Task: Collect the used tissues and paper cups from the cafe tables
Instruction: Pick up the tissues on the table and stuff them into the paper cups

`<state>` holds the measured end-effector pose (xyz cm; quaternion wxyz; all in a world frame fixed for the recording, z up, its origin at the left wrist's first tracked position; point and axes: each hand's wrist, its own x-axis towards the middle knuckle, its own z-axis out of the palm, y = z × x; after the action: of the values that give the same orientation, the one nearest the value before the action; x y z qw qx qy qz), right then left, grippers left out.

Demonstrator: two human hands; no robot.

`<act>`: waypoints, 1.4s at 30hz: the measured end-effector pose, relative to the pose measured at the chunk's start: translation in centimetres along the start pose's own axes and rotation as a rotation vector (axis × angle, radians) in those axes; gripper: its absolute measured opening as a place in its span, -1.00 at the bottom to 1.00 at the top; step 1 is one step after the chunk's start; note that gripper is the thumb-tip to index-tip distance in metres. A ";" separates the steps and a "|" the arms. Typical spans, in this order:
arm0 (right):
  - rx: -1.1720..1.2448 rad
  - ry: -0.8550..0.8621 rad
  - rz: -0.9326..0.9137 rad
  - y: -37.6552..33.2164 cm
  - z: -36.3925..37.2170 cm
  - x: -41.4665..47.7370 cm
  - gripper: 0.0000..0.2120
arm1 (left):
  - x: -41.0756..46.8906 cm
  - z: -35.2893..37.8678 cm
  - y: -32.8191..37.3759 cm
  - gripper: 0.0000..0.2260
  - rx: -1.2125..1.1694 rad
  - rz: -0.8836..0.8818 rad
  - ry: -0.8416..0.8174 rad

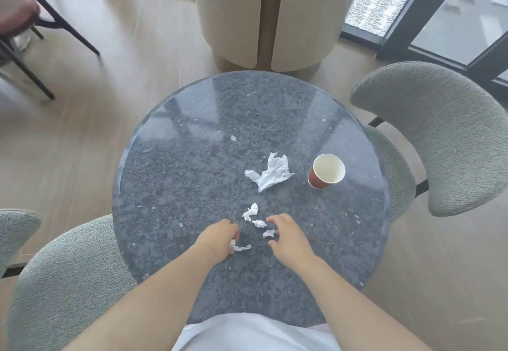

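Left hand [217,240] is down on the surface [170,185], fingers curled in & pinching one end of a twisted scrap [242,247]. The rest of that scrap trails out to the right, flat on the dark stone. Right hand [290,238] is just beside it, fingers bent but apart, holding nothing. Its fingertips are right next to the nearest of three small scraps [259,223]; can't tell if they're actually touching.

Other task items: large tissue [270,172], crumpled, lies further out near mid-surface, well apart from both hands. Paper cup [327,172] stands upright to the right of it, near the right edge; red-brown outside, white inside, looks empty.

Step, as I read it: clearing the small bits first, so early on for this table. Big tissue & cup are untouched.

Next move prob. needs:
- right hand to close on the small scraps. They're thin, light & lying flat on polished stone, so a fingertip pinch each, or sweep them together first
- then a reach fwd for the large tissue, then across for the cup
- no bin or bag in view, so stuff likely has to be carried. The cup could take the tissue bits, keeping one hand free.
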<state>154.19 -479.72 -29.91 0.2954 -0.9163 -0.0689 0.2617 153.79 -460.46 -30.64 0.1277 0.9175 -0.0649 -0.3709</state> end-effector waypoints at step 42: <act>0.240 0.460 -0.060 5.6 -16.7 4.4 -0.65 | 6.7 -11.0 16.6 -0.44 -0.885 0.212 0.300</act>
<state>166.43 -491.46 -23.58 0.4177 -0.9075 0.0044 0.0440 165.91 -475.80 -22.77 0.5510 0.8069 0.0253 -0.2114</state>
